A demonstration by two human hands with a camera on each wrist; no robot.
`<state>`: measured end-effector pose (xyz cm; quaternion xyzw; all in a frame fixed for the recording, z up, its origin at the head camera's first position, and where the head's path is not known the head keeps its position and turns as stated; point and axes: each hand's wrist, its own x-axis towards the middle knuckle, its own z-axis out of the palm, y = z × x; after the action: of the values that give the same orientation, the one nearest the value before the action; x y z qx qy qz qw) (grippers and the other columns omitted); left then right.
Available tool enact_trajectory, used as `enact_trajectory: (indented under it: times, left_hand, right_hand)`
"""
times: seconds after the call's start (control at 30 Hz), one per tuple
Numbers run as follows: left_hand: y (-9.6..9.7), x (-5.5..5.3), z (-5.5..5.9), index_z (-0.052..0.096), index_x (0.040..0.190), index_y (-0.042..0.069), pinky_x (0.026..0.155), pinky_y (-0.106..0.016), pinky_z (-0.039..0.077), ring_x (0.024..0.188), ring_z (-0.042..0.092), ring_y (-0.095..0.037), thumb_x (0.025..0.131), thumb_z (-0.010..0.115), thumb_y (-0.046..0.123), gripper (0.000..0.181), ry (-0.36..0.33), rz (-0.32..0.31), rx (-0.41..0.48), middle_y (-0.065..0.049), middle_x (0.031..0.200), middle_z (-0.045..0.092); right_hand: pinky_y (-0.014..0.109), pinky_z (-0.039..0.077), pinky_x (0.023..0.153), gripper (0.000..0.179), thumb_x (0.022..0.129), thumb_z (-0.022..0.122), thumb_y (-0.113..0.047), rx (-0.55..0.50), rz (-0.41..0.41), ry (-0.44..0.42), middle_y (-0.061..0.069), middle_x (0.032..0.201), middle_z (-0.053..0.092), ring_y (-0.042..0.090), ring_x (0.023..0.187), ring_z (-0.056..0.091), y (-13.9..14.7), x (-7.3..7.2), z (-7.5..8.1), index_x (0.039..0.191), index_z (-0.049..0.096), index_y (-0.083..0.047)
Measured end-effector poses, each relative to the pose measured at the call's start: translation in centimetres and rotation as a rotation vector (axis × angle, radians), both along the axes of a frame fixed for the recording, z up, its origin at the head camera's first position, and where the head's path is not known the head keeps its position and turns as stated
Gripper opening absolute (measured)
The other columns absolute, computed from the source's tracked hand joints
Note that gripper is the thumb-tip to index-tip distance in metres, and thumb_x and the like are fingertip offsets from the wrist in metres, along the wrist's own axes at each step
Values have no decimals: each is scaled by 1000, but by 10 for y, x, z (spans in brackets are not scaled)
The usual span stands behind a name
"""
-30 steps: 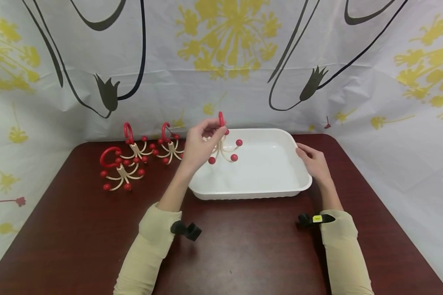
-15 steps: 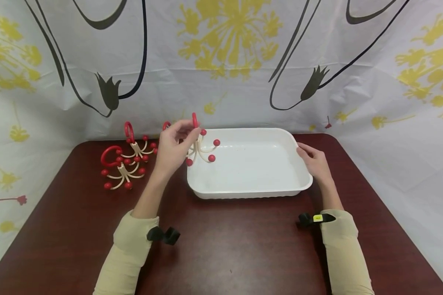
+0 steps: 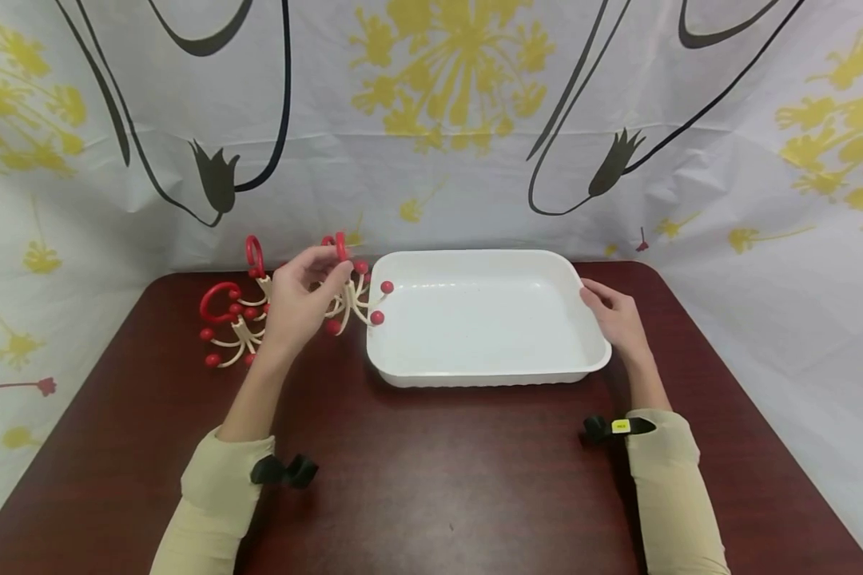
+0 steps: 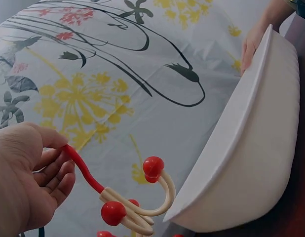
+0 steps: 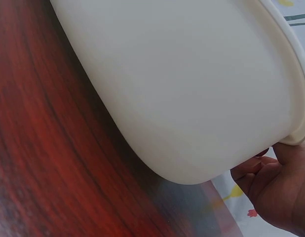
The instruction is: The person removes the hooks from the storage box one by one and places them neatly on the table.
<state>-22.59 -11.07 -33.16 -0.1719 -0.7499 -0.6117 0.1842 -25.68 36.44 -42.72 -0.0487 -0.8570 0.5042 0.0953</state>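
Note:
My left hand (image 3: 296,307) pinches the red hook end of a multi-pronged hook (image 4: 83,170). Its cream curved prongs end in red balls and hang below the fingers, beside the left end of a white rectangular tray (image 3: 475,319). With thumb and fingers, my right hand (image 3: 616,323) grips the tray's right rim. Nothing lies in the tray. Two more red-and-cream hooks stand left of my left hand: a near hook (image 3: 219,303) and a far hook (image 3: 255,254), both partly hidden. Another hook shows a little behind the held one.
Everything stands on a dark reddish-brown table (image 3: 431,479). Behind it hangs a white cloth (image 3: 403,184) printed with yellow and grey plants. Each wrist wears a black strap.
My left hand has moved left with the held hook, from above the tray to beyond its left edge. The right hand stays on the rim and the tray has not moved.

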Motion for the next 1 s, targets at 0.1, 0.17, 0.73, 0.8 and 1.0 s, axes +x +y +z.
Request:
enact_trajectory:
  times: [0.1,0.17,0.73,0.8,1.0]
  left_hand:
    - [-6,3,-3,68,115,-5,78,-21,49,85,60,-15,96,70,13,26,-30,25,-17,-11,96,66]
    - [-11,4,-5,68,115,-4,78,-20,49,87,61,-17,97,70,15,27,-47,36,-31,-12,98,68]
    - [-36,8,-29,69,114,-7,74,-18,46,82,59,-6,96,69,10,25,-65,72,-65,-19,93,69]
    - [-37,9,-31,68,115,-7,74,-18,46,81,59,-5,96,69,8,24,-69,72,-61,-17,93,68]
    - [-42,10,-41,68,114,-7,75,-17,47,81,59,-3,96,70,10,25,-94,91,-106,-17,96,69]
  right_hand:
    - [17,52,69,51,104,55,-35,-8,-1,-8,27,135,58,0,86,62,-1,2,2,145,54,-5]
    - [17,52,69,50,104,56,-35,-17,2,-10,26,133,59,-1,85,61,-4,4,5,145,54,-5]
    - [20,53,70,48,105,56,-31,-15,-3,-19,29,133,58,5,87,62,-10,11,16,144,55,-3]
    - [20,53,69,48,105,55,-30,-11,4,-13,30,132,58,4,85,62,-14,15,22,143,55,-1]
    - [17,52,67,47,105,56,-27,-8,10,1,31,131,58,1,83,61,-19,18,27,142,55,1]
